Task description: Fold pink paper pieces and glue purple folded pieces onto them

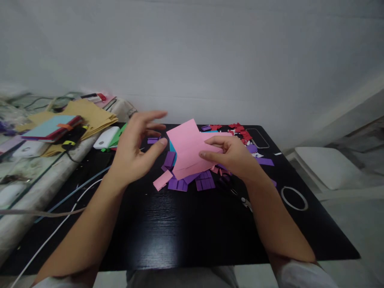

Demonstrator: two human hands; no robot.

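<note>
My right hand (229,154) pinches a piece of pink paper (189,148) between thumb and fingers, holding it tilted above the table. To its left my left hand (142,144) is raised with fingers apart and nothing in them. Beneath the pink paper lie several purple paper pieces (205,182), some with lines across them. A small pink strip (163,181) rests at the pile's left front. Part of a blue sheet (171,149) shows behind the held paper. Scissors (234,192) lie under my right wrist, partly hidden by it.
Red paper scraps (240,130) lie at the back right of the black table (180,228). A clear ring (294,198) sits near the right edge. On the left are brown envelopes (90,116), a notebook stack (51,127), a white device (105,137) and cables (70,210). A white stool (321,166) stands right.
</note>
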